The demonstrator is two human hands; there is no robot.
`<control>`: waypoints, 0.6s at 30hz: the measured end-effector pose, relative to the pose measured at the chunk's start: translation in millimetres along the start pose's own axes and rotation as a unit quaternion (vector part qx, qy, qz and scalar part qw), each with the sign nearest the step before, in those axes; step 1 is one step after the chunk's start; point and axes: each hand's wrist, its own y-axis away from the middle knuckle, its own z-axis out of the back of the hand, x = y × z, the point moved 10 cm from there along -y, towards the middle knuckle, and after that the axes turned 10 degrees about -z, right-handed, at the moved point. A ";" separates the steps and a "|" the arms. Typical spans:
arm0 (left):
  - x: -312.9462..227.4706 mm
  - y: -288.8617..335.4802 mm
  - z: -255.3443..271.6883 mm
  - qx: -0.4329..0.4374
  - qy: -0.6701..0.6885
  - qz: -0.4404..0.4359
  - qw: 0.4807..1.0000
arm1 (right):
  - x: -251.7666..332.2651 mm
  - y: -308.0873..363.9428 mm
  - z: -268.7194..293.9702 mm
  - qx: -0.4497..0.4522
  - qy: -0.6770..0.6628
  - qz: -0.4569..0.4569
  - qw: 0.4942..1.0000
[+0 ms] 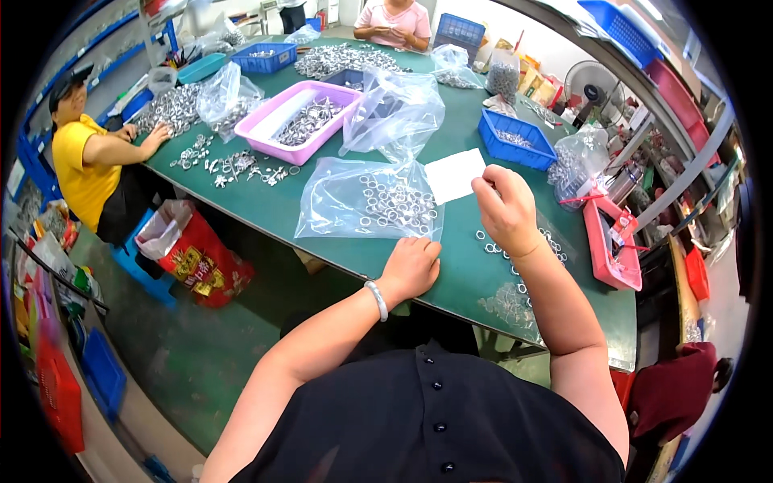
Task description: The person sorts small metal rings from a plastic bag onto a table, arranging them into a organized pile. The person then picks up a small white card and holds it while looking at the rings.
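Observation:
A clear plastic bag (332, 201) with many silver metal rings (398, 203) inside lies flat before me. My left hand (412, 267) is closed at the table's near edge, its bent fingers on the bag's near right corner. To the right, my right hand (507, 211) is curled into a fist above the table. A white sheet of paper (455, 175) lies beside that fist, overlapping the bag's right side, and its edge meets my fingers. What the fist holds is hidden behind the knuckles. Loose rings (493, 248) are scattered on the table, partly under my right forearm.
On the green table (278, 205) stand a pink tub (256, 129) of metal parts, a blue basket (515, 141) and a pink basket (605, 245). Another empty-looking bag (394, 109) rises behind mine. Co-workers sit at the left (88, 165) and far side (392, 24). A red sack (205, 253) stands on the floor.

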 end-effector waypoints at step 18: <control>4.3 1.1 -0.8 -0.028 0.071 0.015 0.997 | 22.3 48.0 -62.8 0.069 -0.061 -0.100 0.991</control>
